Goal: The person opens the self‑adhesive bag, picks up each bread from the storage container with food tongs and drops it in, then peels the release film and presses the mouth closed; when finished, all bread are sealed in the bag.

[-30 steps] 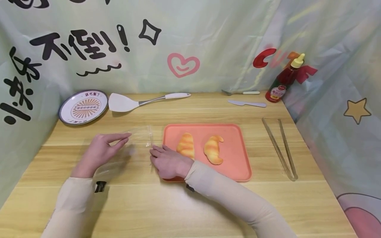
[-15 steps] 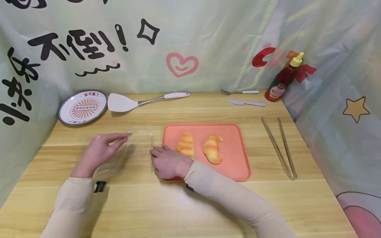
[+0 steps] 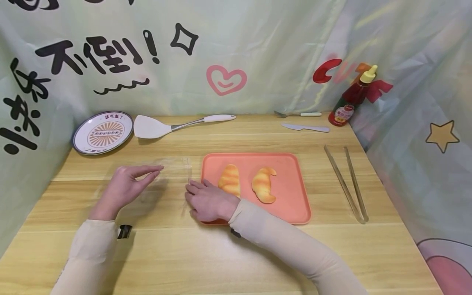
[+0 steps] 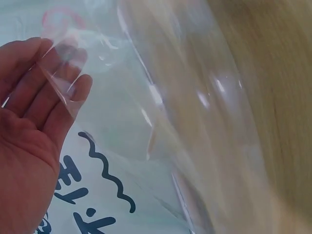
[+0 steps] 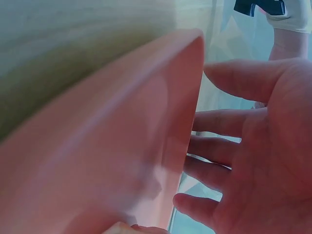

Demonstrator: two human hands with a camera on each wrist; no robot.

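My left hand (image 3: 126,186) pinches the edge of a clear plastic bag (image 3: 177,164) between thumb and fingertips, lifting that part above the wooden table. In the left wrist view the bag (image 4: 195,97) hangs as a loose, shiny film. At the pink tray's (image 3: 284,213) left edge is my right hand (image 3: 208,200), palm down over the tray rim, fingertips by the bag's right edge. Its fingers (image 5: 209,148) look straight and spread in the right wrist view. On the tray lie two croissants, the left croissant (image 3: 230,178) partly behind my right hand and the right croissant (image 3: 263,186) in full view.
Metal tongs (image 3: 348,186) lie right of the tray. Along the back are a patterned plate (image 3: 105,133), a white spatula (image 3: 153,128), a fork (image 3: 298,114), a table knife (image 3: 306,128) and a red sauce bottle (image 3: 348,100). A printed curtain encloses the table.
The clear bag's right edge has shifted slightly and now lies flatter, more of it spreading left of my right hand. Both hands stay almost in place.
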